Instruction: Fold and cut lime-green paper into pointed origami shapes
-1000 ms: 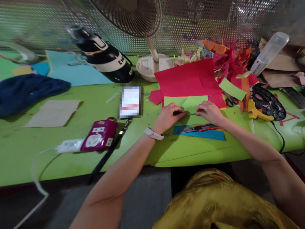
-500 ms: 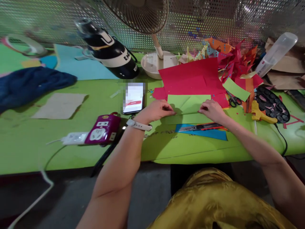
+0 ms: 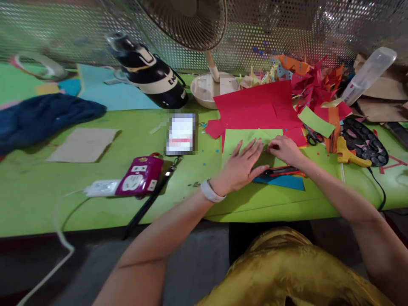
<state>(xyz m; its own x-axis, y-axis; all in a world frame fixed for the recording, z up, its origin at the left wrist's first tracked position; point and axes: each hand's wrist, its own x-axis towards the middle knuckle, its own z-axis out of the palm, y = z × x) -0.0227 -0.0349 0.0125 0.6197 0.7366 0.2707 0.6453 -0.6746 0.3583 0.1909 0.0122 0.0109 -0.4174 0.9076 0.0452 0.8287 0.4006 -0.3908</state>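
Note:
A light-green sheet of paper (image 3: 233, 137) lies in front of me on the green table. My left hand (image 3: 244, 163), with a pale watch on the wrist, rests flat on it with fingers spread. My right hand (image 3: 284, 151) is closed in a pinch at the right part of the same sheet; its fingertips partly hide the paper there. Just below both hands lies a box cutter (image 3: 283, 171) on a strip of blue paper (image 3: 288, 182); its blade end is covered by my left hand. Red paper (image 3: 251, 106) lies behind the green sheet.
A phone (image 3: 181, 134), a purple power socket (image 3: 140, 175) with a white cable and a dark bottle (image 3: 159, 78) stand left. Behind is a fan (image 3: 207, 89). To the right are scissors (image 3: 314, 137), a yellow glue gun (image 3: 350, 154), a black palette (image 3: 363, 140) and paper scraps (image 3: 318, 80).
My left hand has let go of the green paper's edge, moved right and toward me, and opened flat on the sheet. My right hand stays at nearly the same spot.

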